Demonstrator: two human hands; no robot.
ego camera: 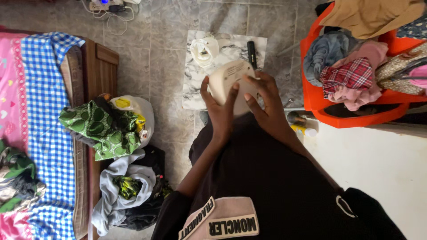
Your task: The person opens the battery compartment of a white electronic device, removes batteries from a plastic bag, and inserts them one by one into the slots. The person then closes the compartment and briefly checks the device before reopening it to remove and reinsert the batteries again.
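Head view: disc (229, 84) held over slab (195, 89).
Left hand (220, 109): fingers spread, disc's left edge.
Right hand (267, 106): fingers spread, disc's right face.

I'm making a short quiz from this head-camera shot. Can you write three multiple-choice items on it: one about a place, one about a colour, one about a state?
1. Where is the orange basket of clothes?
A. at the right of the view
B. on the bed
C. on the marble-pattern board

2. What colour is the round object in the hands?
A. cream
B. bright blue
C. black

3. How is the round object held?
A. in both hands
B. in one hand only
C. lying untouched on the floor

Answers:
1 A: the orange basket sits at the right, heaped with clothes.
2 A: the round object is cream, held over the marble-pattern board.
3 A: the left hand grips its left side and the right hand lies over its right side.
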